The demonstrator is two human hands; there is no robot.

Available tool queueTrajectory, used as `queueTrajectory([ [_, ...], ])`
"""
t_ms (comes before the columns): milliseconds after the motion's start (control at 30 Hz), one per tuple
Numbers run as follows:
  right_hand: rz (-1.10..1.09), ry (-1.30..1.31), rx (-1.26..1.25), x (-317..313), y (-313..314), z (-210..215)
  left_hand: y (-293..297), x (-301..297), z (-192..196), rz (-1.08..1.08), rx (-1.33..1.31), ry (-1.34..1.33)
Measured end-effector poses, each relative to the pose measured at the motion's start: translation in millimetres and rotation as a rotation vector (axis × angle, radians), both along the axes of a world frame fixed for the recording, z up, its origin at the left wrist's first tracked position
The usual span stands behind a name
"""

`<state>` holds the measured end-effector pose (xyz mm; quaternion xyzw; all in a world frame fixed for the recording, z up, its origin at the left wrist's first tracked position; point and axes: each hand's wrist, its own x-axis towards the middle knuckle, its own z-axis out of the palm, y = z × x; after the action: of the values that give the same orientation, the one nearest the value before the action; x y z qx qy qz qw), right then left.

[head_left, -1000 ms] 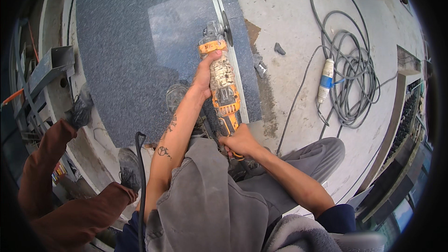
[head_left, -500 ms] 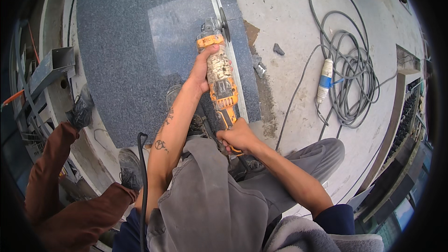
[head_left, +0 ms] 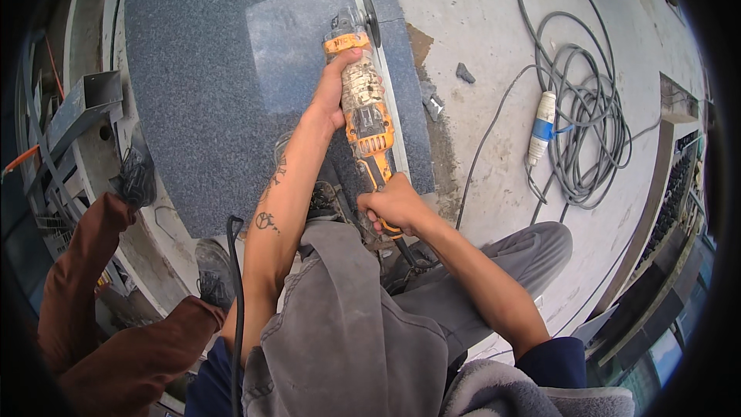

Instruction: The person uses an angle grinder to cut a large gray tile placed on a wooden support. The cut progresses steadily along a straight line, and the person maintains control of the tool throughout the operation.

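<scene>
Grey stone slab (head_left: 201, 85) under one orange grinder (head_left: 364, 104), left hand (head_left: 333, 91) and right hand (head_left: 395, 205) both clenched around it.

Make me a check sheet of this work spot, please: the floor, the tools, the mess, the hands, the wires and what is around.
Surface: dark grey speckled granite slab lying on a pale concrete floor.
Job's things: orange angle grinder, its disc at a metal straightedge that lies along the slab.
Clutter: small stone chips on the concrete; a brown patch beside the slab edge.
Hands: left hand grips the grinder's front body; right hand grips its rear handle.
Cables: coiled grey cable with a blue and white plug; black cord by the left arm.
Surroundings: metal frame on the left; another person's brown sleeve.
</scene>
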<state>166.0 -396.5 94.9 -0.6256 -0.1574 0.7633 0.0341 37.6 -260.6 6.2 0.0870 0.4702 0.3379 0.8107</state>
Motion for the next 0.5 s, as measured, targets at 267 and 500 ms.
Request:
queueTrajectory([
  [267,0.04,-0.016,0.007,0.9,-16.9,10.0,-21.1,3.6,6.2,0.014,0.028,-0.015],
  [500,-0.008,0.01,-0.011,-0.2,3.3,-4.2,5.2,2.8,0.6,0.0,0.031,0.035],
])
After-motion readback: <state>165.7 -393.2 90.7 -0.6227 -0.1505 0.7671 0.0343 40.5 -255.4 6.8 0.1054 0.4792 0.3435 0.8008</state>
